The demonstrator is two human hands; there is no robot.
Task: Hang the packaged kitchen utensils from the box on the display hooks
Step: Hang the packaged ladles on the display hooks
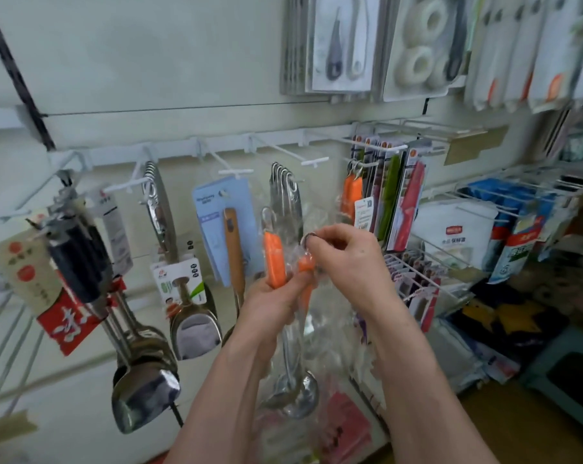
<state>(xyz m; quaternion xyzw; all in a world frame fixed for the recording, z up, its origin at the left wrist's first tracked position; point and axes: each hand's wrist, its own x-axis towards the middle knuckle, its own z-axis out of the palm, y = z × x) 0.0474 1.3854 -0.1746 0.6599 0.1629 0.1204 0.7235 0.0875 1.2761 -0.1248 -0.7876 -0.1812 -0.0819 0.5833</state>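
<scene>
Held upright in front of the hook rail, near its middle: two orange-handled utensils [274,262] in a clear plastic wrap [328,333], steel bowls [300,393] hanging low. Gripped round the orange handles by the left hand [273,301], fingers curled. Pinched at the top by the right hand [347,259], thumb and fingertips closed on a metal ring [308,236] at one handle's end. Not on any hook.

Just above and behind, a bare white display hook [313,160] jutting from the rail. Behind the hands, a bunch of steel handles [283,192] on another hook. Rightward along the rail, more orange-handled tools [351,192] already hung, beside green and red carded tools [404,202]. Leftward, a wooden-handled tool [233,249] on a blue card, then a steel spatula [194,329], then heavy steel spoons [142,390] near the rail's left end.

Higher on the wall, a row of packaged goods [343,45]. At far right, wire baskets [484,195] with bags, and a green stool [565,370] on the floor.
</scene>
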